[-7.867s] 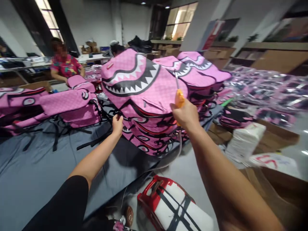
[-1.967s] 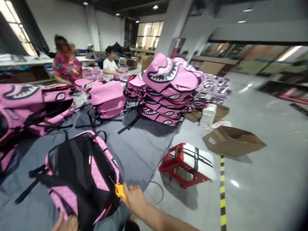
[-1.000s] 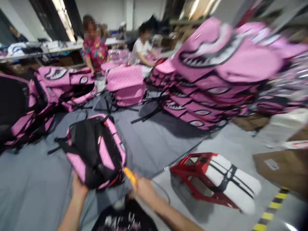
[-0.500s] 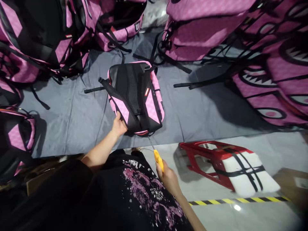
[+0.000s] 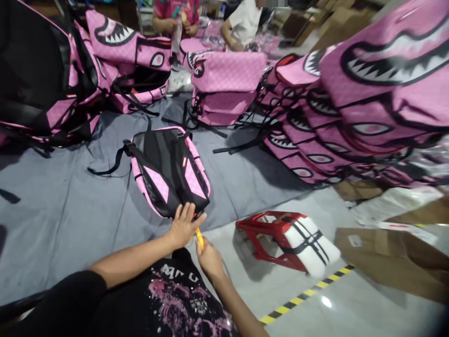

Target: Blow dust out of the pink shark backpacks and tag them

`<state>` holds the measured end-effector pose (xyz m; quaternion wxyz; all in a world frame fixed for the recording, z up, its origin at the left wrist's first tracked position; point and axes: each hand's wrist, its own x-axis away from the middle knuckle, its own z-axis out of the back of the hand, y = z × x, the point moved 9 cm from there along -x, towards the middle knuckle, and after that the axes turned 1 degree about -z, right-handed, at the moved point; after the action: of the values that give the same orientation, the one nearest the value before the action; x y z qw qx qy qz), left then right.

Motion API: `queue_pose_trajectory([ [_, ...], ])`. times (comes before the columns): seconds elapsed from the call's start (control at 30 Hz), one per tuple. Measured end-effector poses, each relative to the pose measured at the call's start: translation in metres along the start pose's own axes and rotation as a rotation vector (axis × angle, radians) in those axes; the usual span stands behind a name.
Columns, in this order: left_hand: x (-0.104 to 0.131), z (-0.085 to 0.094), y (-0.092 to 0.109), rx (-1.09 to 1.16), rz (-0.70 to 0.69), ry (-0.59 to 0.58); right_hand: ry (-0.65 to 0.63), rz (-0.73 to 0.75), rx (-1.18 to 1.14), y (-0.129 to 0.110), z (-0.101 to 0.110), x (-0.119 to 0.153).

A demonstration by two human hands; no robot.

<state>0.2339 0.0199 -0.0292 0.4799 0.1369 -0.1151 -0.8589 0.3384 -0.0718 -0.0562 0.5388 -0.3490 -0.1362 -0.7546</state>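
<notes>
A small pink and black backpack [image 5: 167,171] lies with its straps and padded back facing up on the grey cloth. My left hand [image 5: 184,225] rests on its near end, fingers stretched out and spread. Just right of that, my right hand [image 5: 209,258] is closed around a yellow-handled tool [image 5: 199,238]. The tool points up at the backpack's near edge; my left hand hides its thin metal shaft and tip, so I cannot tell whether it touches the bag.
Pink shark-mouth backpacks are stacked at right [image 5: 372,93], with more at left [image 5: 35,70]. A red stool [image 5: 263,234] with a strapped white pad lies tipped on the floor, near cardboard [image 5: 386,262]. Two people [image 5: 242,25] are across the table.
My left hand has moved from the backpack's left side to its near end, spreading its fingers. The tool has come closer to the bag. The view has tilted up and turned right.
</notes>
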Motion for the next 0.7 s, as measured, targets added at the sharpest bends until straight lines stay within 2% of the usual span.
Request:
queue_pose_trajectory([
  [0.07, -0.011, -0.014, 0.003, -0.049, -0.051, -0.024, 0.008, -0.011, -0.026, 0.003, -0.001, -0.004],
  [0.17, -0.025, -0.027, -0.024, -0.126, 0.123, -0.067, 0.009, -0.051, -0.067, 0.012, -0.001, -0.009],
  [0.23, -0.038, -0.028, -0.038, -0.118, 0.191, -0.1, 0.024, -0.058, -0.105, 0.015, 0.002, -0.011],
  [0.33, -0.071, -0.013, -0.047, 0.022, 0.224, -0.136, 0.049, -0.018, -0.156, 0.014, 0.012, -0.01],
  [0.4, -0.1, 0.018, -0.052, 0.165, 0.294, -0.075, 0.125, 0.024, -0.182, 0.011, 0.029, -0.005],
  [0.43, -0.114, 0.04, -0.057, 0.243, 0.347, 0.005, 0.184, 0.063, -0.196, 0.008, 0.04, -0.001],
  [0.5, -0.131, 0.095, -0.067, 0.431, 0.442, 0.262, 0.316, 0.186, -0.225, -0.002, 0.067, 0.01],
  [0.57, -0.125, 0.144, -0.079, 0.668, 0.483, 0.583, 0.424, 0.342, -0.236, -0.013, 0.09, 0.023],
  [0.6, -0.114, 0.159, -0.085, 0.792, 0.491, 0.732, 0.456, 0.426, -0.229, -0.018, 0.097, 0.03],
  [0.63, -0.098, 0.166, -0.092, 0.909, 0.507, 0.86, 0.467, 0.507, -0.212, -0.022, 0.1, 0.035],
  [0.67, -0.078, 0.162, -0.098, 1.012, 0.547, 0.958, 0.459, 0.578, -0.188, -0.023, 0.099, 0.039],
  [0.7, -0.056, 0.151, -0.103, 1.096, 0.61, 1.017, 0.437, 0.632, -0.162, -0.022, 0.094, 0.042],
])
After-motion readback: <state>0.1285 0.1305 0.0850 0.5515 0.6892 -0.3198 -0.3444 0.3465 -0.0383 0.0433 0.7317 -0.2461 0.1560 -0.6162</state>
